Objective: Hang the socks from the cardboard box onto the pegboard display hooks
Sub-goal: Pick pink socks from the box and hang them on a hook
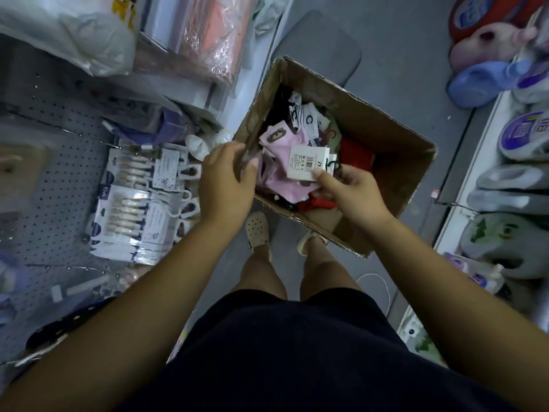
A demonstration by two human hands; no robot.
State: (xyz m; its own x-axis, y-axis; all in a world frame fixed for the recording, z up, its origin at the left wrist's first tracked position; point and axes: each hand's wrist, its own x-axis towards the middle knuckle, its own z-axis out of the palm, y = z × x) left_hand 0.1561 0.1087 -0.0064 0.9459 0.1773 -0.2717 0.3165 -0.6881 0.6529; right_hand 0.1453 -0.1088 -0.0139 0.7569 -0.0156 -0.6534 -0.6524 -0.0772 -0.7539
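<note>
Pink socks (279,173) lie atop the pile in the box (395,135). The right hand (353,193) pinches their white tag (306,162) between thumb and fingers; the left hand (225,182) grips the box rim, fingers curled.

You are working in dim, cool, even light with soft shadows, and the grey floor (401,55) reads flat and dull. The brightest spot is the white tag (307,160) above the pink socks (285,176) in the cardboard box (371,120); that centre is fairly sharp. Shade darkens the box's inner walls. Glare streaks the plastic wrap (214,34) at upper left and the glossy packets (130,209) on the pegboard (59,179). Your wide lens bends everything outward: the left edge smears into blur, and the slippers (475,84) at right go soft.
</note>
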